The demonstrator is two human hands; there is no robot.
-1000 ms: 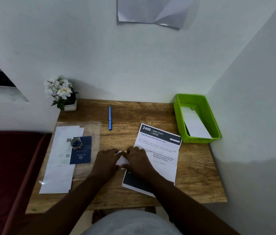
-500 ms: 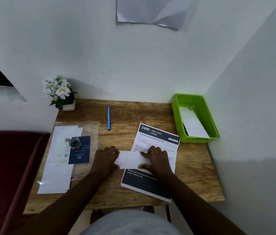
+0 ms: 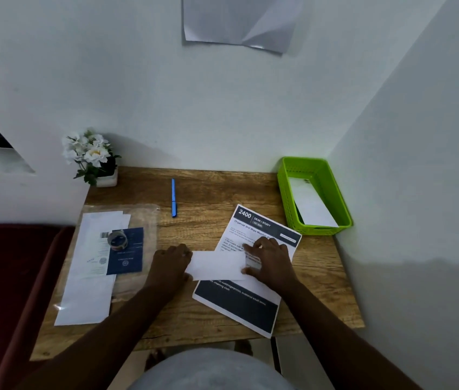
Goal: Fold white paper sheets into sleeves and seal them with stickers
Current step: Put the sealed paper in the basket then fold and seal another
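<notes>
Your two hands are working a folded white paper sheet that lies flat on the wooden desk, overlapping the left edge of the printed instruction sheet, which serves as the landmark here. Your left hand sits at the folded paper's left end, just left of the instruction sheet; its fingers curl at that edge, but you cannot tell whether the grip pinches the paper or only presses against it. Your right hand lies on top of the instruction sheet, over the folded paper's right end, with fingers fairly straight and spread, pressing down; a small blurred pale patch shows under the fingers, too smeared to identify.

Right of and behind the instruction sheet stands a green plastic basket, and a white folded sheet lies inside it. Behind the instruction sheet and to its left lies a blue pen. Well to the left of the instruction sheet, a clear plastic sleeve holds white paper sheets, with a dark blue booklet on top and a roll of tape resting on the booklet's upper edge. At the desk's far left corner stands a small pot of white flowers.
</notes>
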